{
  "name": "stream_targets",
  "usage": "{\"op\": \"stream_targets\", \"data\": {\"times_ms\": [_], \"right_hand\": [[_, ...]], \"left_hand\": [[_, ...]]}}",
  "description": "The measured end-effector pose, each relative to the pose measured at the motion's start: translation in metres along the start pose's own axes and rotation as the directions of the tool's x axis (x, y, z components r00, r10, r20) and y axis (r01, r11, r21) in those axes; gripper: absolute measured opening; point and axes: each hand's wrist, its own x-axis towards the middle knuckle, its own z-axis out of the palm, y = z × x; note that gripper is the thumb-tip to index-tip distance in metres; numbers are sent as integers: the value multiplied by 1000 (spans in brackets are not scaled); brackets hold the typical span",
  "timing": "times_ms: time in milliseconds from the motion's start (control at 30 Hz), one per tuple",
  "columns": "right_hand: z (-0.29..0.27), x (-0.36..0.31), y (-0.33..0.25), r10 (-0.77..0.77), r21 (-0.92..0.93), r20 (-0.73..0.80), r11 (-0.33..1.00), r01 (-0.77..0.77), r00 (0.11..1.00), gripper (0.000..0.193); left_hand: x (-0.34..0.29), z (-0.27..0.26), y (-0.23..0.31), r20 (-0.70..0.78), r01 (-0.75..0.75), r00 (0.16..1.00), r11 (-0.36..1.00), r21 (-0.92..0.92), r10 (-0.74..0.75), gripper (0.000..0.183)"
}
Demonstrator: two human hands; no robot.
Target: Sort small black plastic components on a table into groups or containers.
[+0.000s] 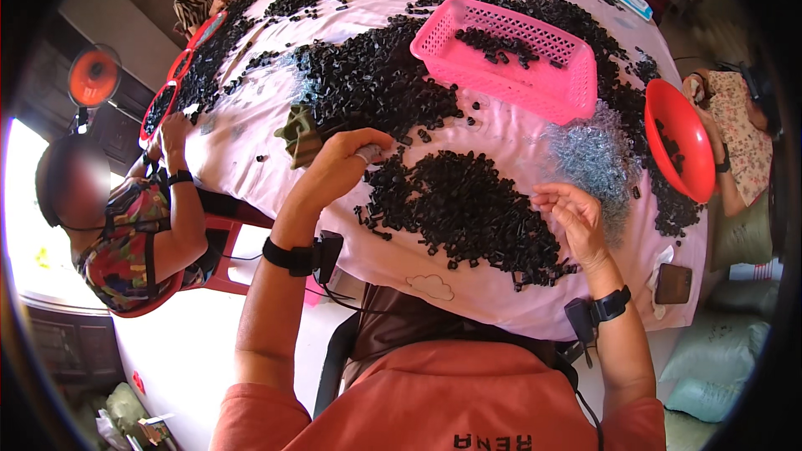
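Note:
My left hand [341,165] is above the left end of a heap of small black plastic pieces [476,209], its fingers curled together and one wrapped in a pale band. Whatever it pinches is too small or too hidden to name. On the heap's right side is my right hand [576,219], thumb and fingertips drawn together; I cannot make out what is between them. Beyond that hand spreads a pile of clear, bluish small bits [589,159]. A crumpled dark green cloth [299,135] lies just past my left hand.
A pink perforated basket [510,104] with some black pieces stands on a wide black pile [376,75]. A red bowl [677,138] is at the right, near a phone [673,284]. Co-workers sit around the cloth-covered table, one close on the left [142,234].

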Motion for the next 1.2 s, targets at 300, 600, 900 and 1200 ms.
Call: {"op": "stream_targets", "data": {"times_ms": [300, 600, 900, 1200], "right_hand": [[6, -14, -9, 41, 100, -3, 994, -40, 999, 43], [14, -53, -55, -8, 220, -37, 975, 16, 999, 52], [15, -65, -15, 61, 109, -393, 994, -19, 918, 46], [38, -65, 1, 34, -44, -576, 996, -73, 817, 53]], "left_hand": [[-15, -12, -10, -88, -1, 996, 993, 119, 11, 27], [-38, 4, -15, -56, -155, 984, 969, 191, 168, 27], [-46, -3, -23, -131, -62, 985, 933, 354, 115, 27], [-40, 45, -18, -296, -216, 924, 970, 114, 241, 31]]}}
